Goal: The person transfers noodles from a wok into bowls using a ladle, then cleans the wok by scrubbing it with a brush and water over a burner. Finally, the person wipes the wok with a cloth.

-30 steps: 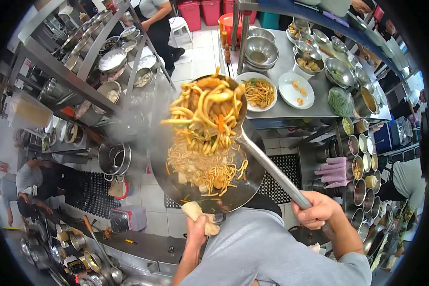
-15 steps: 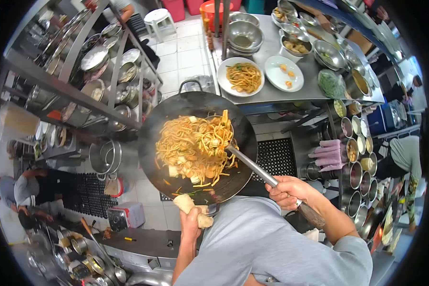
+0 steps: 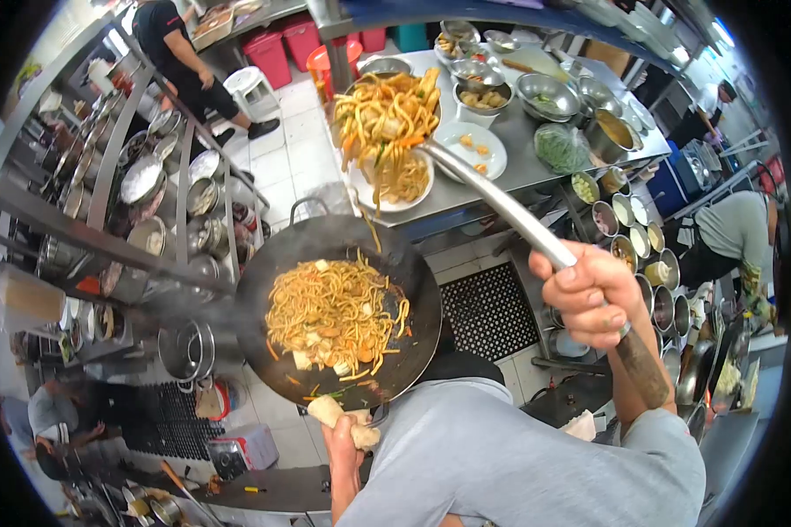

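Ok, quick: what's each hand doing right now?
Left hand: closed on the wok handle through a cloth.
Right hand: closed on the ladle handle.

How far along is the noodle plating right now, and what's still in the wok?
Done: one plate on the steel counter already holds some noodles. In hand: the right hand holds a ladle heaped with noodles above that plate, while the left hand grips the wok handle through a cloth. Left: a large share of noodles lies in the wok, and a second plate holds only a few bits.

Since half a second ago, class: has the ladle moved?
Yes. The ladle, loaded with noodles, has risen out of the wok toward the plate on the steel counter.
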The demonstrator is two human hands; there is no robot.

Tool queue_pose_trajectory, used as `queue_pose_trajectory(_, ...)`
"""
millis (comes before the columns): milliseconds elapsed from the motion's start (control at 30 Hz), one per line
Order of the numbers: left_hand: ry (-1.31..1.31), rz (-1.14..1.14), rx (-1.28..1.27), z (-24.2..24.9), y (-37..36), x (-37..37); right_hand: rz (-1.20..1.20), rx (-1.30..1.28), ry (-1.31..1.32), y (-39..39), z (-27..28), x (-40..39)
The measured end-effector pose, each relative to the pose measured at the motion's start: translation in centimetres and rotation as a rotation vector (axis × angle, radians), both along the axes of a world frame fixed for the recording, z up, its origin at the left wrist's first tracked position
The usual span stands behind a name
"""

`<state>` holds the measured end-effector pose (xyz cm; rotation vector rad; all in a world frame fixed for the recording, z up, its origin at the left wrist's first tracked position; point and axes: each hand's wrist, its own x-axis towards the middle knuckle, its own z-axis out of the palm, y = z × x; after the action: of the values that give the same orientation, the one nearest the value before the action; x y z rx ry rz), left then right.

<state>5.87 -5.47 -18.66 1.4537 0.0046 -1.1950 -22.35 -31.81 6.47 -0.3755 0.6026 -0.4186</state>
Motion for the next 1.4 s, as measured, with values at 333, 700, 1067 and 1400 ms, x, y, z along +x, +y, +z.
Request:
queue_pose_trajectory(333, 0.03, -0.022, -0.042, -0.5, 0.4, 0.4, -0.178, -0.065, -0.209, -7.7, -0.6, -4.3)
queue_pose_trajectory(700, -0.028, -0.023, -0.048, 1.3, -0.4, -0.4, -0.244, -0.016, -0.096, -14.6, -9.7, -9.4)
queue_pose_trajectory(1067, -0.039, -0.048, 0.013, 0.0, 0.4, 0.1, -0.139, -0.366, 0.517, -13.8, -19.4, -8.7)
queue_pose_trajectory(1400, -0.01, -0.03, 0.014, -0.6, 0.7, 0.1, 0.05, -0.963, 1.524, -12.9, -21.0, -7.1)
